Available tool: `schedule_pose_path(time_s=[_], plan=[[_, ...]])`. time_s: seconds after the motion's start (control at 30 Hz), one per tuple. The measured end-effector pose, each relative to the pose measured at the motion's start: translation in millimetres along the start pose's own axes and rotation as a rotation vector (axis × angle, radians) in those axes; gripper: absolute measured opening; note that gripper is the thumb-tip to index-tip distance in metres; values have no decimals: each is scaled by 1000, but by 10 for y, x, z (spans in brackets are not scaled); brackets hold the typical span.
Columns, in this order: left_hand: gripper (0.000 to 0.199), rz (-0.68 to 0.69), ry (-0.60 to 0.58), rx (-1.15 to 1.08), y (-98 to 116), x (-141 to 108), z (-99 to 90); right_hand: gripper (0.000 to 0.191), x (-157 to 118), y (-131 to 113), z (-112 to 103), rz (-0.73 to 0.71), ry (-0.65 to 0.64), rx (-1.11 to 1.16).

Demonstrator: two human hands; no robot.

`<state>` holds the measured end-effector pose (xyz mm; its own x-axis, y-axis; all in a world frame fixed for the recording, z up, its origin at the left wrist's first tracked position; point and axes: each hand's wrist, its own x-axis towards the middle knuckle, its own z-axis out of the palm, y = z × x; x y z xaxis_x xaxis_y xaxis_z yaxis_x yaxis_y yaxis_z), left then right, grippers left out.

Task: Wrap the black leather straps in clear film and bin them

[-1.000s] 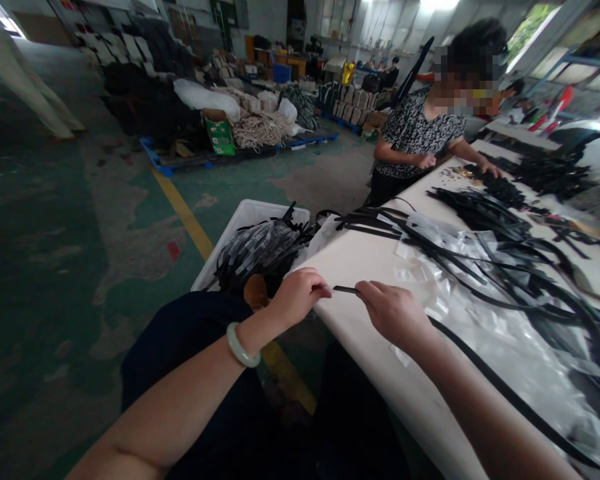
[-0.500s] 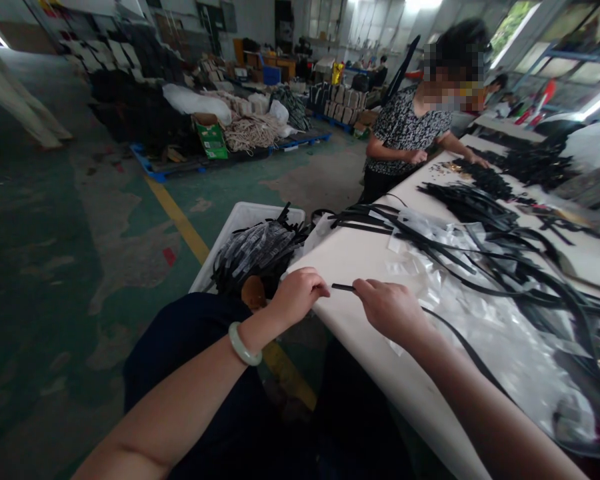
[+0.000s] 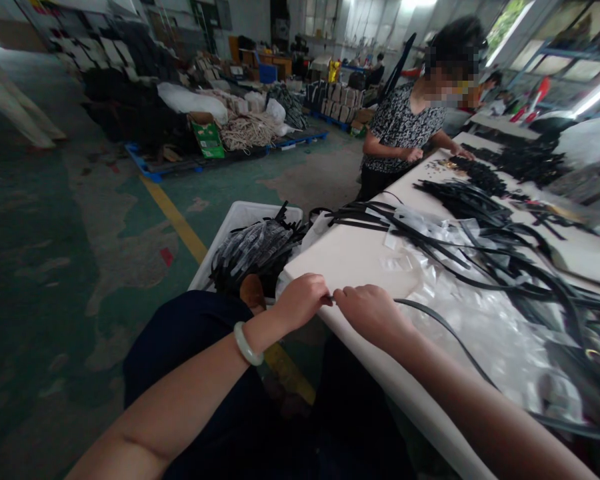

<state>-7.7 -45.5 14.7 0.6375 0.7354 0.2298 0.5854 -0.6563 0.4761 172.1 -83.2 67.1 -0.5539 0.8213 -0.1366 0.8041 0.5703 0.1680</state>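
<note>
Your right hand (image 3: 370,313) grips the strap (image 3: 437,315) close to its end by the table (image 3: 350,257) corner, your left (image 3: 303,300) pinching the tip (tiny there, so only probably). Looks partway: strips (image 3: 253,247) heaped in the bin (image 3: 226,230), loose straps (image 3: 463,205) on the table; edge right under your hands, room leftward over the floor (image 3: 140,267).

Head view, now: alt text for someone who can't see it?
Right hand grips a thin black strap, its end close to the left hand, by a white table's edge. Crumpled clear plastic and long black straps lie there; beyond, a person in a patterned top.
</note>
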Motion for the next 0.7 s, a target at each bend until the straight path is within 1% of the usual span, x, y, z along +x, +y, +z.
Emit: schedule_pose_path(time_s=[0.07, 0.17, 0.23, 0.3, 0.37, 0.47, 0.57, 0.63, 0.7], plan=[[12, -40, -21, 52, -37, -13, -25, 14, -23, 65, 43, 20, -29, 22], [18, -93, -42, 60, -85, -23, -29, 19, -113, 228, 112, 131, -102, 38], [16, -41, -92, 24, -63, -29, 45, 24, -167, 275, 143, 141, -157, 62], [14, 43, -155, 4, 0, -41, 160, 24, -201, 252, 156, 95, -192, 94], [13, 106, -189, 16, 57, -60, 254, 23, -236, 219, 153, 61, -205, 114], [14, 112, -168, 27, 77, -78, 290, 20, -342, 251, 128, 93, -186, 155], [15, 109, -129, -38, 110, -72, 312, 23, -465, 294, 87, 145, -155, 182], [13, 154, -111, -114, 181, -74, 381, 26, -510, 257, 61, 135, -170, 149], [11, 205, -106, -180, 252, -85, 463, 26, -535, 195, 46, 99, -214, 129]])
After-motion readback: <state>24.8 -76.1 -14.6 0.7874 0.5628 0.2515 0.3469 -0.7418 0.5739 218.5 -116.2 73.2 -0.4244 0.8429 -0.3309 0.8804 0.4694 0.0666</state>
